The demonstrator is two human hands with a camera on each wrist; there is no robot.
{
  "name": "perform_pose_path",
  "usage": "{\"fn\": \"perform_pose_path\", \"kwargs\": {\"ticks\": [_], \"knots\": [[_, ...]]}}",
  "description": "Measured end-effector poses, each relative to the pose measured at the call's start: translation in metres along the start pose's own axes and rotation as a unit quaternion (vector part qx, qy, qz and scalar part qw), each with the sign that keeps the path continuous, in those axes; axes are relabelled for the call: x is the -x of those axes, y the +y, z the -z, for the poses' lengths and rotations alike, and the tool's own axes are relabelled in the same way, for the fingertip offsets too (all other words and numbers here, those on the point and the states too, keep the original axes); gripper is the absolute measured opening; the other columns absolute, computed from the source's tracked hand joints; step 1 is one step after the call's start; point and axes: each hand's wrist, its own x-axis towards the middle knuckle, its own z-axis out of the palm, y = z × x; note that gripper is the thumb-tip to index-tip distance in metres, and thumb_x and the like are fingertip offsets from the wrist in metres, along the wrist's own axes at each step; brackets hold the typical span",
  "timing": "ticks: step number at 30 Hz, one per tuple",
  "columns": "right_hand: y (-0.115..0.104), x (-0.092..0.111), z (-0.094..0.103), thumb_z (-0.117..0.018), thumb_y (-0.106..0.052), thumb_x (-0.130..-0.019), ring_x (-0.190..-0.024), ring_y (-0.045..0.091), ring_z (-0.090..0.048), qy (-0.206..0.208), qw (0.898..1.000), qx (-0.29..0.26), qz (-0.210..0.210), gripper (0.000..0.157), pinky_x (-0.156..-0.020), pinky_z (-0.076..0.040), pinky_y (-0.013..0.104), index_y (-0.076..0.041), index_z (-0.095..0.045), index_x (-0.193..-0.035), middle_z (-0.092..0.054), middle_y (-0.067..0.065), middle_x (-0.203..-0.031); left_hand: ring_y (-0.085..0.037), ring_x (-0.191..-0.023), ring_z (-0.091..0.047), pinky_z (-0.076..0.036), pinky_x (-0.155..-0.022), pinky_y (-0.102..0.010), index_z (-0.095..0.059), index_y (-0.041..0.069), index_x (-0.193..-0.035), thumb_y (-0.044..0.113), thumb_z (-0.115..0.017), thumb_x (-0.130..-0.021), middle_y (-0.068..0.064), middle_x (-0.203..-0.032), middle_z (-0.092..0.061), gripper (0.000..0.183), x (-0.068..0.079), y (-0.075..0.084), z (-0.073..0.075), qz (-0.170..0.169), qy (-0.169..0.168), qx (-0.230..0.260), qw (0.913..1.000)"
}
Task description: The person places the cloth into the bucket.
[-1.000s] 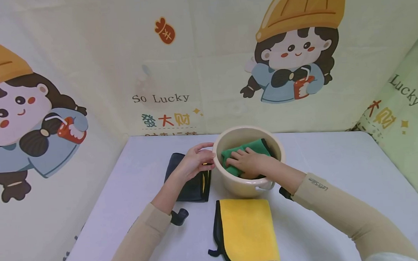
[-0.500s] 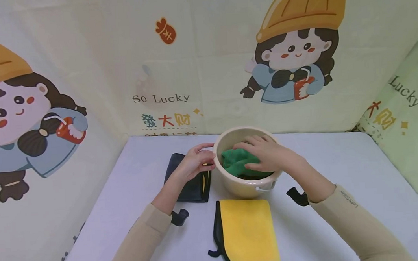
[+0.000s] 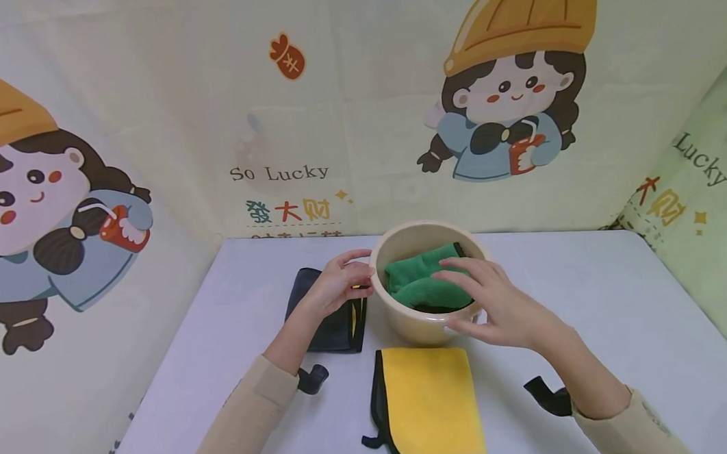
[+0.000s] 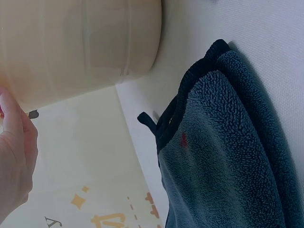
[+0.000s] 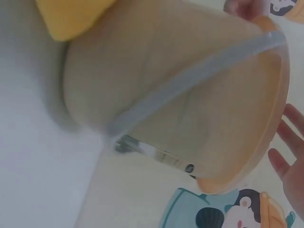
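Note:
A cream bucket (image 3: 415, 327) stands upright at the back of the table, with a folded green towel (image 3: 427, 265) inside, dark edging showing at one corner. My left hand (image 3: 344, 283) grips the bucket's left rim with its fingertips. At the right side of the opening is my right hand (image 3: 503, 302), fingers spread and relaxed, holding nothing. Its upper fingers overlap the green towel in the head view; in the right wrist view the hand (image 5: 294, 161) stands beside the bucket's mouth. The bucket's light handle (image 5: 199, 71) hangs down its side.
A yellow towel (image 3: 431, 405) with black edging lies folded in front of the bucket. Under my left hand lies a folded dark blue-grey towel (image 4: 223, 152). Patterned cloth walls (image 3: 383, 130) border the white table (image 3: 589, 290) at the back and sides.
My right hand has drawn up out of the bucket and back toward the right, letting go of the green towel, which stays inside. The left hand stays at the rim.

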Motion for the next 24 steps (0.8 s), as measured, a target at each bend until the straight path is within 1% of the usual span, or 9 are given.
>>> {"fn": "perform_pose_path", "kwargs": {"ticks": [3,5,8,12,14,16,18,20,24], "knots": [[-0.005,0.016,-0.007,-0.057,-0.048,-0.084,-0.124,0.025,-0.033,0.022,1.0,-0.006,0.01,0.058,-0.097,-0.024,0.05,-0.01,-0.048,-0.127,-0.04,0.012,-0.134,-0.017,-0.075,-0.06,-0.054,-0.077,-0.034,-0.047,0.01,-0.129,0.006,-0.057,-0.087,-0.02,-0.109,-0.058,0.043,0.0,0.0,0.0,0.001,-0.001,-0.002,1.0],[-0.01,0.025,-0.012,-0.052,-0.051,-0.086,-0.123,0.024,-0.033,0.029,0.999,-0.008,0.011,0.058,-0.097,-0.024,0.046,-0.01,-0.049,-0.127,-0.04,0.011,-0.134,-0.017,-0.076,-0.06,-0.052,-0.081,-0.037,-0.046,0.01,-0.129,0.006,-0.057,-0.087,-0.022,-0.111,-0.057,0.044,0.0,0.0,0.0,0.001,-0.002,-0.002,1.0],[-0.016,0.037,-0.02,-0.049,-0.051,-0.088,-0.122,0.023,-0.034,0.044,0.999,-0.013,0.022,0.056,-0.098,-0.022,0.041,-0.011,-0.049,-0.127,-0.041,0.01,-0.133,-0.017,-0.076,-0.06,-0.052,-0.08,-0.036,-0.046,0.01,-0.13,0.006,-0.057,-0.088,-0.024,-0.114,-0.055,0.044,0.0,0.0,0.001,0.001,-0.003,-0.001,1.0],[-0.023,0.048,-0.029,-0.052,-0.045,-0.088,-0.121,0.025,-0.037,0.084,0.994,-0.024,0.062,0.054,-0.097,-0.022,0.034,-0.008,-0.05,-0.126,-0.044,0.013,-0.131,-0.018,-0.076,-0.06,-0.054,-0.074,-0.031,-0.045,0.01,-0.13,0.006,-0.057,-0.088,-0.025,-0.113,-0.055,0.044,0.0,0.0,0.001,-0.001,-0.004,0.0,1.0],[-0.027,0.053,-0.033,-0.054,-0.043,-0.087,-0.12,0.026,-0.038,0.1,0.991,-0.031,0.082,0.053,-0.098,-0.021,0.032,-0.006,-0.051,-0.126,-0.045,0.015,-0.13,-0.018,-0.076,-0.06,-0.054,-0.074,-0.031,-0.046,0.01,-0.13,0.005,-0.057,-0.088,-0.024,-0.113,-0.055,0.044,0.0,0.0,0.001,-0.001,-0.004,0.0,1.0],[-0.03,0.058,-0.036,-0.055,-0.042,-0.087,-0.119,0.027,-0.039,0.104,0.99,-0.031,0.092,0.053,-0.099,-0.021,0.029,-0.006,-0.052,-0.125,-0.046,0.016,-0.13,-0.017,-0.077,-0.06,-0.054,-0.075,-0.032,-0.046,0.01,-0.13,0.006,-0.057,-0.088,-0.024,-0.113,-0.055,0.044,0.0,0.0,0.001,-0.001,-0.004,-0.001,1.0],[-0.033,0.062,-0.04,-0.056,-0.043,-0.086,-0.119,0.026,-0.04,0.093,0.991,-0.027,0.093,0.053,-0.1,-0.021,0.028,-0.007,-0.052,-0.125,-0.046,0.016,-0.13,-0.017,-0.077,-0.06,-0.054,-0.076,-0.032,-0.046,0.01,-0.13,0.006,-0.056,-0.088,-0.024,-0.114,-0.055,0.043,-0.001,0.0,0.001,-0.002,-0.005,-0.001,1.0],[-0.035,0.066,-0.044,-0.061,-0.043,-0.083,-0.119,0.024,-0.039,0.07,0.994,-0.02,0.085,0.055,-0.1,-0.021,0.028,-0.009,-0.052,-0.126,-0.046,0.015,-0.131,-0.017,-0.077,-0.06,-0.054,-0.077,-0.033,-0.046,0.01,-0.13,0.006,-0.056,-0.088,-0.024,-0.115,-0.055,0.043,0.0,0.0,0.001,-0.002,-0.006,-0.003,1.0],[-0.038,0.075,-0.054,-0.07,-0.047,-0.074,-0.119,0.018,-0.038,-0.003,0.999,0.006,0.045,0.067,-0.096,-0.025,0.031,-0.018,-0.048,-0.131,-0.045,0.007,-0.133,-0.017,-0.077,-0.06,-0.053,-0.078,-0.033,-0.046,0.01,-0.13,0.007,-0.056,-0.088,-0.025,-0.116,-0.055,0.043,0.001,0.001,0.001,-0.002,-0.006,-0.005,1.0]]}}
